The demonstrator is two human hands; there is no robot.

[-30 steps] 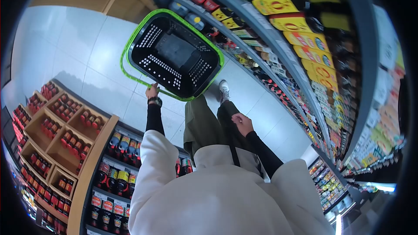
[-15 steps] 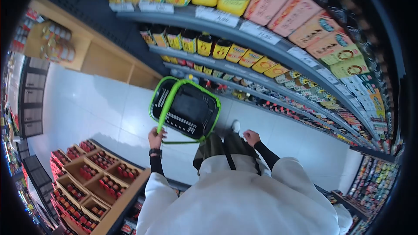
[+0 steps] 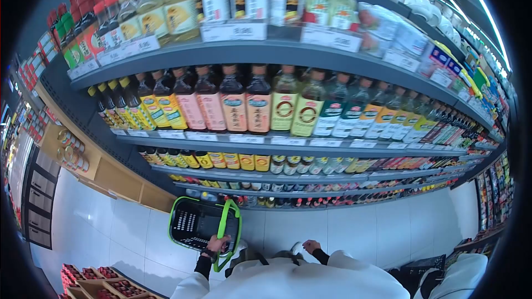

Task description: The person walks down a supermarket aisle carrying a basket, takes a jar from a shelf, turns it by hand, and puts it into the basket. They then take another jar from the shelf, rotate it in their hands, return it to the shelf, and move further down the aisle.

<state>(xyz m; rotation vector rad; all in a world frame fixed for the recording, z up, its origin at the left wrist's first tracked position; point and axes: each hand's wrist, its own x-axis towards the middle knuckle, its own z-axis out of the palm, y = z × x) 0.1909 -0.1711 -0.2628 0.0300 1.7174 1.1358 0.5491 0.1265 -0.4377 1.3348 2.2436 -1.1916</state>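
Note:
My left hand [image 3: 217,243] is closed on the bright green handle of a black shopping basket [image 3: 188,222] with a green rim, low in the view. Nothing shows inside the basket. My right hand [image 3: 311,246] hangs in front of my body with its fingers curled; whether it holds anything is too small to make out. Ahead stands a grey shelf unit [image 3: 266,50] with rows of bottles. Its middle row holds dark bottles with pink labels [image 3: 210,99] and pale bottles with green labels [image 3: 307,105].
Wooden display bins [image 3: 91,288] with red-capped jars are at the lower left. A wooden cabinet [image 3: 111,180] adjoins the shelf's left end. At the lower right are another person's white sleeve [image 3: 460,274] and a dark basket [image 3: 424,268].
The view has tilted up from the floor to the shelves. The basket handle now stands raised, with my left hand on it. At the lower right, the other person shows more fully.

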